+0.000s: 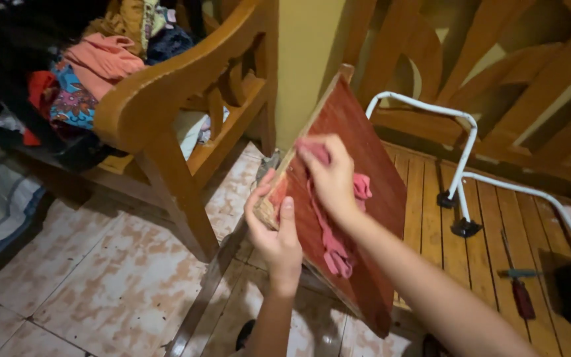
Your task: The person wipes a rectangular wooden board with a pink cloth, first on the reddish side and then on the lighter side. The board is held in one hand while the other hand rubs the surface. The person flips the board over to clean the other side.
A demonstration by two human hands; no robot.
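Board (358,198), reddish-brown and flat, is held tilted in the air in front of the person, above the place where the tiled floor (100,291) meets the wooden floor (431,218). Left hand (273,228) is clamped on the lower left edge of the board, thumb on the red face and fingers curled behind the edge. Right hand (328,175) lies flat on the face of the board and presses a pink cloth (335,244) against it; the cloth hangs down over the board below this hand. The two hands are apart, the right one just above the left.

To the left of the board stands a wooden chair (180,99), with a pile of clothes (94,66) behind it. To the right of the board, a white metal frame (464,139) stands on the wooden floor, and a screwdriver (518,284) lies near it. Behind the board there is a wooden lattice (497,59).
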